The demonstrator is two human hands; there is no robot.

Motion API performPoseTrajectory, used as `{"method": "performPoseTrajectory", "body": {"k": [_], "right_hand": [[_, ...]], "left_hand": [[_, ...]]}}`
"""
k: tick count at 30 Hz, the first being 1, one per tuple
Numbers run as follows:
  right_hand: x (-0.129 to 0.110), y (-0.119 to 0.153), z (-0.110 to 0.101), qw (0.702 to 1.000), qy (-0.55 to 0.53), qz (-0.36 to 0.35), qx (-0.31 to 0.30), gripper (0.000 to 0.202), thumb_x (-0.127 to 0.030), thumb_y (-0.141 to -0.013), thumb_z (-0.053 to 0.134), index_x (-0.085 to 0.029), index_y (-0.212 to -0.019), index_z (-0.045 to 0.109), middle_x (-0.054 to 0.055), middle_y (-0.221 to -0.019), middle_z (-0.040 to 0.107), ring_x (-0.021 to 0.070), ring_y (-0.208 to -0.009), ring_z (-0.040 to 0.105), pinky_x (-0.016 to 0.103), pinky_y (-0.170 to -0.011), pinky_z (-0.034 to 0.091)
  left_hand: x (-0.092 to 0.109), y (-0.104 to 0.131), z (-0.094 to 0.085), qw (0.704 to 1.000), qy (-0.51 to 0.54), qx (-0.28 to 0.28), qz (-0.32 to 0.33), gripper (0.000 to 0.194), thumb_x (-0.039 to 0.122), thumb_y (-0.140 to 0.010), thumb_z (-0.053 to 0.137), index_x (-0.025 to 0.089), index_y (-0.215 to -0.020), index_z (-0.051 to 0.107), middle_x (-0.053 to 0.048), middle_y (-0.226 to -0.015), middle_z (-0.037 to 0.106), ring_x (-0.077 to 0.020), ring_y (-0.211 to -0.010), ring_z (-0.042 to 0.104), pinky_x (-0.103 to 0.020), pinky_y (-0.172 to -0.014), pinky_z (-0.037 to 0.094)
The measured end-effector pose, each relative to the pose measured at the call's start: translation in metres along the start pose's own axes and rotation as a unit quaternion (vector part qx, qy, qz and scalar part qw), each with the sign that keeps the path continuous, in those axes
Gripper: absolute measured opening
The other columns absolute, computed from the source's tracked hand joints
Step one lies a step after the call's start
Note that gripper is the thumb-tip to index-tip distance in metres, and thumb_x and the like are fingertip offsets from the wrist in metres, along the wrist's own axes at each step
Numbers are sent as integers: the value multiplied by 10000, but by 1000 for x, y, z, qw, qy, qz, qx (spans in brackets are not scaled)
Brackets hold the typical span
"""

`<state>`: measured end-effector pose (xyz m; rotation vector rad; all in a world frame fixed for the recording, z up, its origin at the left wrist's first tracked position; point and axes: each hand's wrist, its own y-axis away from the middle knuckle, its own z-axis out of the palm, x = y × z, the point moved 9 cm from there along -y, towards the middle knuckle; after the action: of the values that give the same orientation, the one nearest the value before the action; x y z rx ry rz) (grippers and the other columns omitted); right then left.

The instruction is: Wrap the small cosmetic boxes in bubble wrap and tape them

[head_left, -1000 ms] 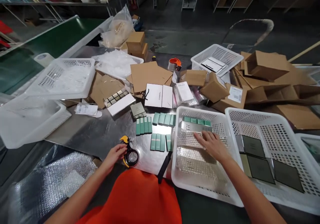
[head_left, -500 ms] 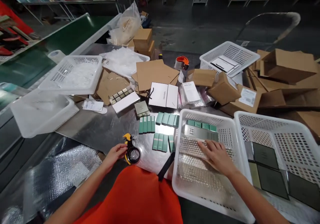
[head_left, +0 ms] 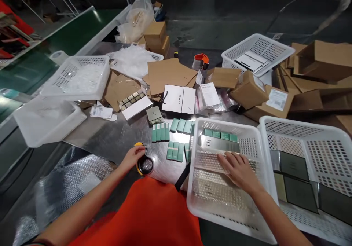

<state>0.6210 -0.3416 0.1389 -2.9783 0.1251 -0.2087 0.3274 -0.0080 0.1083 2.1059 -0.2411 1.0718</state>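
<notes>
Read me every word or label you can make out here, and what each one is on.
"CHANEL", on the white package.
"HR", seemingly, on the silver box.
Too small or blurred to read: the carton label, the white sheet, the paper slip, print on the green boxes, and marks on the dark boxes and bubble-wrapped package.

We read CHANEL on the white bag [head_left: 174, 100] on the worktop [head_left: 110, 138]. We note a monogram resembling HR on the silver box [head_left: 220, 143], and again under the bubble wrap [head_left: 220, 191]. Print on the carton label [head_left: 276, 99] is too small.
</notes>
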Motion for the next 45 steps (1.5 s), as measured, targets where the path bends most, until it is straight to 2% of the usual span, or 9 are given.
{"method": "performPoseTrajectory", "body": {"k": [4, 8, 9, 12, 16, 23, 30, 36, 45], "right_hand": [[-10, 12, -15, 999, -14, 6, 41, 636, -186, -905, 548, -197, -1507, 344, 163, -1224, 617, 332, -1167, 505, 495, -995, 385], [-11, 16, -21, 995, -64, 29, 66, 562, -238, -867, 617, -177, -1409, 482, 173, -1216, 620, 341, -1164, 509, 514, -997, 389], [-10, 16, -21, 994, -75, 40, 71, 547, -244, -857, 623, -173, -1387, 508, 174, -1219, 619, 341, -1164, 511, 519, -1001, 388], [-9, 16, -22, 990, -97, 60, 89, 507, -237, -846, 618, -184, -1346, 558, 160, -1224, 625, 326, -1166, 514, 514, -1014, 383], [-15, 22, -31, 987, -84, 66, 122, 450, -163, -849, 601, -198, -1297, 605, 143, -1205, 641, 313, -1141, 522, 502, -1002, 389], [-8, 25, -33, 983, -88, 100, 123, 479, -173, -840, 608, -207, -1318, 597, 143, -1196, 639, 312, -1159, 515, 501, -1007, 389], [16, -7, 26, 987, -113, 116, -13, 633, -209, -792, 652, -192, -1413, 533, 159, -1255, 639, 319, -1129, 554, 469, -978, 435], [28, -21, 73, 962, -214, 99, -135, 683, -414, -820, 685, -216, -1448, 503, 146, -1297, 628, 300, -1115, 604, 418, -916, 487], [17, -12, 86, 980, -145, 107, -82, 601, -557, -951, 434, -243, -1461, 490, 158, -1249, 640, 313, -1109, 586, 474, -924, 462]], "left_hand": [[96, -13, 78, 955, -191, -34, 227, 237, 281, -828, 592, 180, -1019, 688, -85, -1045, 719, -229, -963, 678, -361, -890, 529], [166, 3, 230, 777, -420, -167, 438, 334, 169, -899, 535, 142, -1220, 622, -161, -1305, 615, -266, -1184, 599, -384, -984, 499], [172, 6, 265, 727, -463, -191, 468, 345, 159, -917, 511, 129, -1247, 604, -184, -1370, 571, -276, -1211, 581, -395, -994, 491], [178, 5, 338, 663, -515, -242, 487, 391, 178, -904, 564, 130, -1292, 574, -186, -1375, 567, -279, -1200, 579, -395, -987, 481], [159, -6, 376, 593, -588, -284, 472, 767, 257, -797, 709, 104, -1472, 378, -217, -1353, 563, -326, -1206, 550, -431, -959, 468], [192, -1, 354, 621, -539, -267, 502, 880, 234, -788, 619, 168, -1563, 207, -176, -1437, 519, -325, -1215, 512, -447, -936, 420], [246, 27, 260, 695, -447, -148, 543, 700, 189, -832, 522, 232, -1513, 368, -135, -1453, 517, -301, -1265, 485, -435, -982, 373], [220, 37, 186, 763, -372, -101, 518, 807, 194, -725, 578, 255, -1506, 383, -110, -1444, 538, -311, -1284, 486, -446, -1041, 364], [166, 48, 88, 829, -345, -7, 441, 632, 224, -789, 592, 234, -1414, 502, -104, -1385, 596, -295, -1271, 528, -440, -1050, 378]]}}
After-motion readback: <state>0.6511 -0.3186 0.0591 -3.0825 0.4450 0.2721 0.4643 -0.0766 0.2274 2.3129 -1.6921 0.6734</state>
